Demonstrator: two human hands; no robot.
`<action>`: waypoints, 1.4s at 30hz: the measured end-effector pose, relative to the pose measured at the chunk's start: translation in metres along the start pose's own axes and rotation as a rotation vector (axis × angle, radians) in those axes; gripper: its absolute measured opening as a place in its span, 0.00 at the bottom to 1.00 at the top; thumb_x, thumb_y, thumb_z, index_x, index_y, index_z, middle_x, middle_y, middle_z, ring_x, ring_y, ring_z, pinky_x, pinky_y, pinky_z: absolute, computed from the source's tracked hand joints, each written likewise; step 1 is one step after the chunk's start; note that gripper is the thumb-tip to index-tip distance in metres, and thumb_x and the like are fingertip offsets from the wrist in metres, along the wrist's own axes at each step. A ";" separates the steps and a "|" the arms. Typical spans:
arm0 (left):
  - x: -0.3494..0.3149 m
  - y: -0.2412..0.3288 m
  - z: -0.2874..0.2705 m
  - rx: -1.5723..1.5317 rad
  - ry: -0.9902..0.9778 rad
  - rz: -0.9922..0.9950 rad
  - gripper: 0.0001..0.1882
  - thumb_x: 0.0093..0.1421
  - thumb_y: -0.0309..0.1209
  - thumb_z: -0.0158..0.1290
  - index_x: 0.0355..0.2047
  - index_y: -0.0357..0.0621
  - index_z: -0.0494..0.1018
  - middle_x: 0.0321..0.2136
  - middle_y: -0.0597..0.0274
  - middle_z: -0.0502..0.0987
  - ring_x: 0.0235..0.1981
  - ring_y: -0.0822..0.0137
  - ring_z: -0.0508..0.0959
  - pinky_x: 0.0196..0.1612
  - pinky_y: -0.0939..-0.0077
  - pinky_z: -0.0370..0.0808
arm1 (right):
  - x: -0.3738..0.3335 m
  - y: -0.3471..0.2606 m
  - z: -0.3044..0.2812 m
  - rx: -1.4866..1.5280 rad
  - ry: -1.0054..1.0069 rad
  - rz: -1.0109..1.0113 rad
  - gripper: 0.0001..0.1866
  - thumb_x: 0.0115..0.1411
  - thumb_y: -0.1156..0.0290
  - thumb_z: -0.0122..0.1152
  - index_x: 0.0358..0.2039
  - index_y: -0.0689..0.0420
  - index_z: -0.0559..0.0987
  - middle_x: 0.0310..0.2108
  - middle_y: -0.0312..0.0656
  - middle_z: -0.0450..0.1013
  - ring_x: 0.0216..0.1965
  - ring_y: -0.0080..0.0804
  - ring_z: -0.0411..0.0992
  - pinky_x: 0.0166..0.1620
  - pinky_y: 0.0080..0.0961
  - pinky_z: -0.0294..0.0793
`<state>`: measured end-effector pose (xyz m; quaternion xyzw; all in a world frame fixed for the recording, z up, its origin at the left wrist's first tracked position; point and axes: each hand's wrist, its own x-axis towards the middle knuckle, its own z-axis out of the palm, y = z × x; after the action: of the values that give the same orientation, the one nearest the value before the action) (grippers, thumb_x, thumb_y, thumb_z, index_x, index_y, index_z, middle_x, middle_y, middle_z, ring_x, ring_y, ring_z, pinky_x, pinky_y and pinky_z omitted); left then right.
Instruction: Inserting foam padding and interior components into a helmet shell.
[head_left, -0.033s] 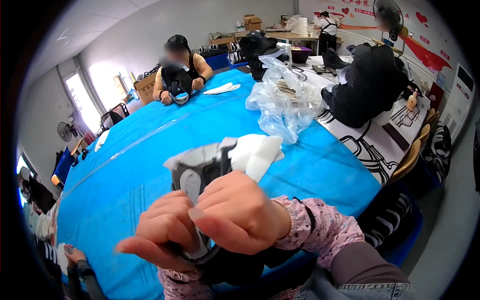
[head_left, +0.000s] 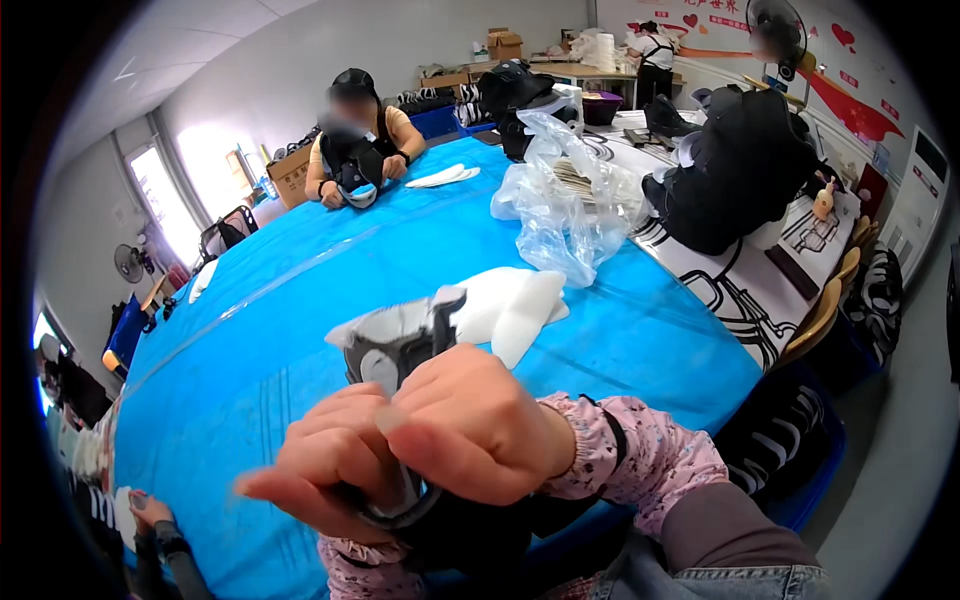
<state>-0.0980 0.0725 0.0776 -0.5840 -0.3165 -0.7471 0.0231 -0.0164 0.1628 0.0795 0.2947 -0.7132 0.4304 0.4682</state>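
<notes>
Both my hands grip a black and grey shoe upper (head_left: 405,335) above the near part of the table. Its pale grey edge and dark inside show beyond my knuckles. My left hand (head_left: 335,450) is closed on its left side, with the thumb sticking out to the left. Pressed against it, my right hand (head_left: 480,430) has its fingers curled over the right side. The fingertips are hidden, so anything small between them cannot be seen. Just beyond the upper, several white insole-shaped pieces (head_left: 515,305) lie overlapping on the blue-covered table (head_left: 300,300).
A clear plastic bag (head_left: 570,220) with stacked flat pieces sits at centre right. Behind it are heaped black uppers (head_left: 730,170). Across the table a person (head_left: 365,140) handles another upper. A co-worker's hand (head_left: 150,512) shows at lower left; a blue bin (head_left: 815,490) stands at right.
The upper's far edge has tipped down slightly toward me, uncovering more of the white pieces. My hands have shifted only a little and keep their hold.
</notes>
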 end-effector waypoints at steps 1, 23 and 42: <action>-0.002 -0.004 0.006 -0.150 0.091 -0.040 0.39 0.63 0.58 0.13 0.04 0.48 0.52 0.04 0.68 0.59 0.07 0.68 0.54 0.17 0.74 0.51 | -0.001 0.000 -0.003 0.065 0.008 0.040 0.17 0.61 0.73 0.40 0.14 0.59 0.63 0.14 0.42 0.61 0.15 0.45 0.60 0.20 0.34 0.56; 0.012 -0.007 -0.019 0.017 0.044 -0.071 0.36 0.69 0.44 0.20 0.03 0.49 0.56 0.05 0.68 0.61 0.09 0.73 0.55 0.17 0.78 0.53 | -0.001 0.014 -0.022 -0.203 0.141 0.067 0.21 0.62 0.72 0.44 0.11 0.62 0.62 0.10 0.46 0.58 0.11 0.42 0.57 0.18 0.33 0.52; 0.008 0.000 -0.010 0.493 0.128 -0.029 0.33 0.69 0.41 0.27 0.05 0.46 0.55 0.05 0.67 0.58 0.09 0.74 0.54 0.18 0.77 0.51 | 0.006 -0.003 -0.019 -0.505 -0.036 0.118 0.20 0.61 0.63 0.49 0.14 0.58 0.67 0.12 0.42 0.61 0.15 0.40 0.65 0.19 0.31 0.60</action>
<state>-0.1089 0.0707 0.0838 -0.5079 -0.4953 -0.6830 0.1740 -0.0086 0.1780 0.0896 0.1340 -0.8222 0.2599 0.4883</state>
